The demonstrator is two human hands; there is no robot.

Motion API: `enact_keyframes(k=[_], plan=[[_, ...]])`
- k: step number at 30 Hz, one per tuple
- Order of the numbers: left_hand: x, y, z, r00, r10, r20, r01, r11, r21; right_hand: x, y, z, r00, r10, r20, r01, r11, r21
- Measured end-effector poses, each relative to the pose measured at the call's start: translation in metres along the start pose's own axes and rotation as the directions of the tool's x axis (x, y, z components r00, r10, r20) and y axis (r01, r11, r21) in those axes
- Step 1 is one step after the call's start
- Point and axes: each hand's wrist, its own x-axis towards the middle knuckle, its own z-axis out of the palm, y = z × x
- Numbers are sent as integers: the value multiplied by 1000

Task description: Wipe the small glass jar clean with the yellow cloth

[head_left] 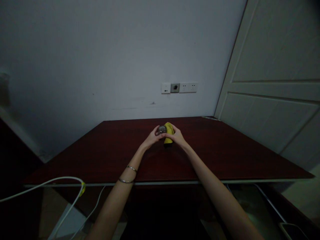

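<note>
My left hand (153, 137) is closed round a small, dark, shiny roundish object (162, 129) whose kind I cannot make out. Beside it, my right hand (178, 136) grips a yellow cloth-like bundle (169, 129), with fingers behind it and the thumb across its near side. The yellow bundle's lower end hangs below the thumb and looks dark underneath. Both things are side by side, near the far middle of the dark red table (120, 150). The thumbs come close together between them. Part of each object is hidden by my fingers.
A pale wall with sockets (188, 87) rises behind the table. At the right stands a white panelled door (275, 116). A white cable (67, 178) loops over the table's front left edge. Below the front right edge lies a dark device-like object (292, 231).
</note>
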Motion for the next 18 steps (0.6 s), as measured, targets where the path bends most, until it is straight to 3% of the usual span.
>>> enact_keyframes(k=[4, 9, 14, 18], plan=[[5, -6, -2, 992, 121, 28, -123, 988, 94, 0, -1, 1, 995, 91, -37, -89, 995, 44], [7, -11, -3, 975, 218, -33, -205, 952, 226, 0, 5, 2, 998, 62, 2, -62, 997, 41], [7, -16, -1, 969, 241, -48, -220, 936, 274, 0, 10, 3, 986, -164, -14, 162, 983, -91], [8, -20, -2, 952, 300, -65, -261, 902, 343, -5, 2, 4, 920, -385, 69, 391, 899, -196]])
